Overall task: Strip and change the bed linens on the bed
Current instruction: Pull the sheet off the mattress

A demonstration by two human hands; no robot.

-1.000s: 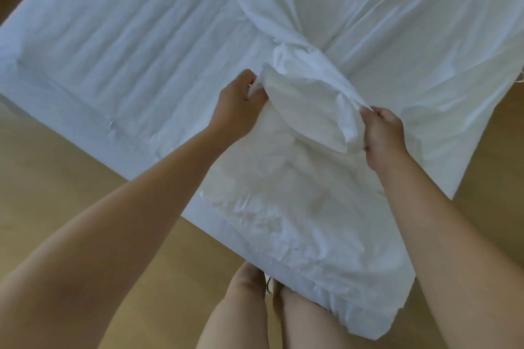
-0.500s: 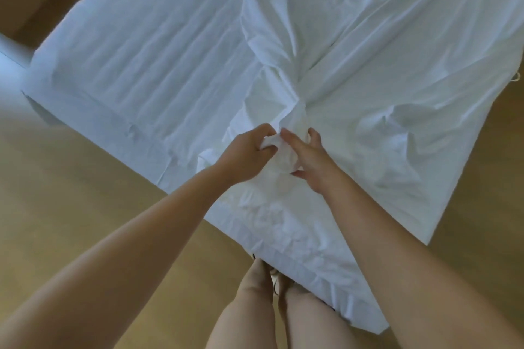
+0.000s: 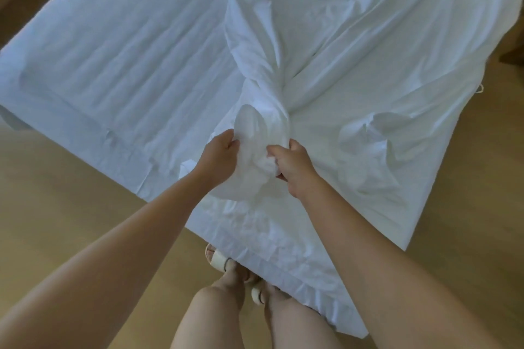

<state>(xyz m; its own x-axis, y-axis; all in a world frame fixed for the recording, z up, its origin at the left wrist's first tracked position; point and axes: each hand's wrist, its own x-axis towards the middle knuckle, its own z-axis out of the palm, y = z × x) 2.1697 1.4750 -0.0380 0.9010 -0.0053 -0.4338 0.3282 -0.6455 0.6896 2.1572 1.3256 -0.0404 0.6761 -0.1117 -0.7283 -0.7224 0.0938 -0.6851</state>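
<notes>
Gripping a bunched fold of the white sheet (image 3: 340, 71) near the foot edge of the bed (image 3: 93, 88), the left hand (image 3: 219, 154) and right hand (image 3: 290, 163) both curl their fingers round the cloth, which spreads rumpled over the bed

The light is soft and quite bright. The sheet (image 3: 136, 59) looks a bit blue in the upper left of the frame and whiter in the upper right. The folds in the middle make soft grey shadows. Nothing shines hard. The whole picture is a little fuzzy, most around the left hand (image 3: 219, 154) and right hand (image 3: 292, 163). The floor (image 3: 51, 221) looks warm yellow.
</notes>
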